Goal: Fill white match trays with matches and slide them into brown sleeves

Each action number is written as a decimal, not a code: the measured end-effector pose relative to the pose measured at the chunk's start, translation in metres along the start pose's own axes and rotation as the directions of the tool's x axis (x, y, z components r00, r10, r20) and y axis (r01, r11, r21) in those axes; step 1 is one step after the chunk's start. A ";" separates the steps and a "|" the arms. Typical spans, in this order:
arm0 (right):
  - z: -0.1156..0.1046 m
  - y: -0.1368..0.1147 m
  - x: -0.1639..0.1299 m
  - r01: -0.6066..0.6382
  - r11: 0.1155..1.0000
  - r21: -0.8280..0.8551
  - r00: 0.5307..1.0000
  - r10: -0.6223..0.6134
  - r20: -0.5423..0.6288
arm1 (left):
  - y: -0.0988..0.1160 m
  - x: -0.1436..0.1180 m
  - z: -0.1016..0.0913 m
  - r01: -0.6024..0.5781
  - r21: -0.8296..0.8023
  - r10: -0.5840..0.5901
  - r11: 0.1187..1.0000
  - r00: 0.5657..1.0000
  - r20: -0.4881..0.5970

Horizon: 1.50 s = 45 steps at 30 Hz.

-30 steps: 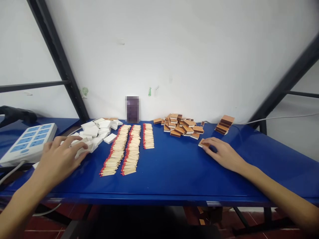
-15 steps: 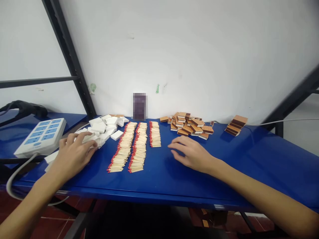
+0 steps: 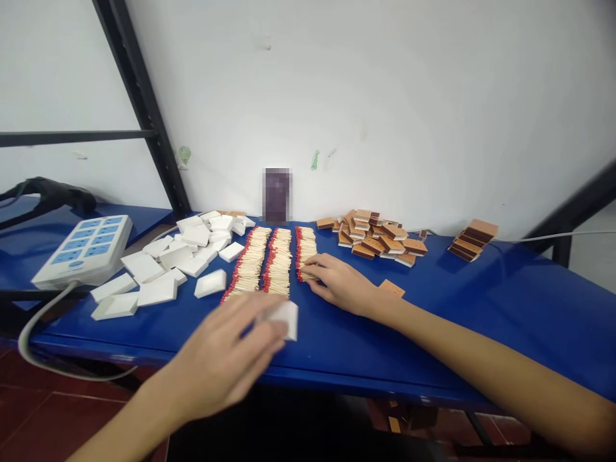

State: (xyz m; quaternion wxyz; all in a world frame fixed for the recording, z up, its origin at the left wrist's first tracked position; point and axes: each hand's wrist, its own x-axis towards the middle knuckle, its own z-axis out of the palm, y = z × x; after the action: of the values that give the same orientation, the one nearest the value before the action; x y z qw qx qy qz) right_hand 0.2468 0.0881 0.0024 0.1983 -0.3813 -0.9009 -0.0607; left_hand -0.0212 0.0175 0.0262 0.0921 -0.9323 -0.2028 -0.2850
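Note:
In front of the match rows, my left hand (image 3: 228, 353) grips a small white matchbox tray (image 3: 289, 319) between thumb and fingers. My right hand (image 3: 339, 282) reaches the near end of the shortest row of red-tipped matches (image 3: 305, 244), its fingertips closed on some of them. Two longer rows of matches, a middle one (image 3: 278, 260) and a left one (image 3: 251, 260), lie alongside; the left hand partly hides their near ends. More white trays (image 3: 158, 290) lie scattered at the left. Past my right wrist a brown matchbox sleeve (image 3: 393, 288) is partly visible.
A heap of brown matchbox sleeves (image 3: 373, 244) sits at the back, with a stack of sleeves (image 3: 474, 239) farther right. On the left stands a white power strip (image 3: 84, 250) with a cable. A dark pixelated rectangle (image 3: 277, 196) leans on the wall. The blue table (image 3: 337, 350) has a front edge.
My left hand has left the white pile and moved right and nearer with a tray in it. My right hand has moved left onto the short match row. The view has shifted slightly.

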 end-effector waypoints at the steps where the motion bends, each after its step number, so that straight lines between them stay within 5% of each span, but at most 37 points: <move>1: 0.002 -0.001 -0.001 0.014 1.000 0.003 1.000 -0.014 -0.011 | 0.010 0.003 0.006 -0.035 -0.028 0.036 0.999 0.999 0.025; 5: 0.003 -0.008 -0.006 0.029 0.999 0.018 0.999 -0.029 -0.030 | 0.028 0.009 0.025 -0.094 -0.095 0.101 0.991 0.992 0.077; 12: -0.001 -0.021 -0.017 0.018 0.999 0.048 0.999 -0.016 -0.037 | 0.031 0.012 0.041 -0.010 -0.174 0.045 0.985 0.979 0.201; 18: -0.002 -0.017 -0.023 0.023 0.999 0.045 0.994 -0.018 -0.108 | 0.019 0.007 0.018 0.101 -0.191 -0.084 0.976 0.992 0.095; 22: -0.005 -0.012 -0.029 0.053 0.998 0.030 0.990 -0.048 -0.129 | -0.019 -0.018 -0.007 0.397 -0.473 -0.392 0.787 0.913 0.113; 25: -0.008 -0.011 -0.032 0.045 0.999 0.026 0.991 -0.041 -0.129 | -0.047 -0.038 -0.010 0.443 -0.640 -0.602 0.628 0.797 -0.040; 27: -0.009 -0.012 -0.031 0.024 0.999 0.036 0.995 -0.020 -0.097 | -0.059 -0.044 -0.009 0.434 -0.668 -0.655 0.605 0.749 -0.106; 29: -0.009 -0.013 -0.028 -0.010 0.999 0.048 0.999 0.012 -0.046 | -0.066 -0.044 -0.010 0.480 -0.547 -0.630 0.686 0.768 -0.116; 32: -0.009 -0.014 -0.023 -0.048 0.997 0.057 0.999 0.048 -0.003 | -0.073 -0.041 -0.014 0.476 -0.142 -0.491 0.868 0.864 -0.110; 35: -0.008 -0.015 -0.020 -0.073 0.994 0.081 0.997 0.072 0.007 | -0.080 -0.041 -0.015 0.384 0.117 -0.382 0.916 0.923 -0.034; 39: -0.005 -0.014 -0.021 -0.106 0.987 0.120 0.994 0.108 -0.010 | -0.084 -0.045 -0.007 0.352 0.251 -0.389 0.901 0.915 0.111; 45: -0.003 -0.015 -0.025 -0.112 0.983 0.146 0.992 0.119 -0.039 | -0.084 -0.045 0.001 0.382 0.366 -0.443 0.849 0.891 0.098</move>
State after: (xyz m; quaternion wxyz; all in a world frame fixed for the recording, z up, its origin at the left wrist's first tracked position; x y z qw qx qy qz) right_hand 0.2523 0.0602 -0.0046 0.2496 -0.4162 -0.8743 0.0069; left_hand -0.0910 0.0789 0.0045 0.1680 -0.8585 -0.4520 -0.1743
